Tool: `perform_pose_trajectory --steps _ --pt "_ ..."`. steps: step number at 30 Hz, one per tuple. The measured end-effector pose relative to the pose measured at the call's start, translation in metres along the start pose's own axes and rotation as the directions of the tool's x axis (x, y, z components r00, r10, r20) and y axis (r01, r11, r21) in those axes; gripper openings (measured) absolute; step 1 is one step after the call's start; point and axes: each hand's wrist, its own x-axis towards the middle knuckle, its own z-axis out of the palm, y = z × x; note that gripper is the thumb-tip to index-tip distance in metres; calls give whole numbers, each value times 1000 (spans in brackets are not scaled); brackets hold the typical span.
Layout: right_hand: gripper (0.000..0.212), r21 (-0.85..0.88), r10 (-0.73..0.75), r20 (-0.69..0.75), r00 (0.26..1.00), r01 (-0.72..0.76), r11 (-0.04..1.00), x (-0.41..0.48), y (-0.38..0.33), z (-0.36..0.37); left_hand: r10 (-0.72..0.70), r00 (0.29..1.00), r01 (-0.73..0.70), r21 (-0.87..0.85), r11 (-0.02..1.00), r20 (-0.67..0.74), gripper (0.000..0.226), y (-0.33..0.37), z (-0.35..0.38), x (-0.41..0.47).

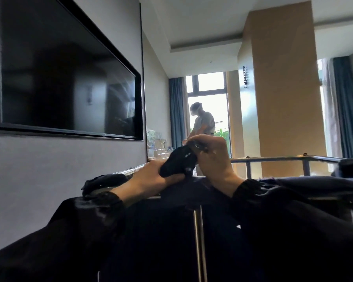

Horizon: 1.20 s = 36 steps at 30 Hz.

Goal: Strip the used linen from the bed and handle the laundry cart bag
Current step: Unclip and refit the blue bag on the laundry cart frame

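The laundry cart's dark bag [293,192] hangs over the metal frame [273,159] right in front of me. A bunched corner of the bag fabric [177,163] stands up between my hands at the frame's near left corner. My left hand [151,178] grips the bunch from below. Above it, my right hand [210,155] pinches the top end of the bunch. Both arms wear dark sleeves. The bed and its linen are out of view.
A large black television [65,78] hangs on the grey wall at left. Another person [202,123] stands bent over by the bright window at the far end. A shelf with clear items [157,147] sits below the television's right end. A tan column [283,88] rises at right.
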Motion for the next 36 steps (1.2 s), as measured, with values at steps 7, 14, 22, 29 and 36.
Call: perform_pose_trajectory --steps 7,14,22,29,36 --pt "26 -117 -210 219 953 240 964 -11 -11 -2 17 998 -7 176 984 -58 20 3 3 -2" --pt "31 -185 -284 567 774 455 871 -32 -20 -14 134 950 -34 333 942 -283 20 -9 7 -14" --pt "78 -237 -18 700 714 255 937 -34 -26 -27 348 845 -172 408 896 -407 26 -10 11 -26" --pt "74 -303 -80 722 687 418 856 -34 -24 -22 361 911 -205 542 815 -198 39 -13 7 -43" --pt "76 -353 -116 725 679 511 784 -37 -21 -24 389 889 -137 673 726 -239 59 -19 20 -74"
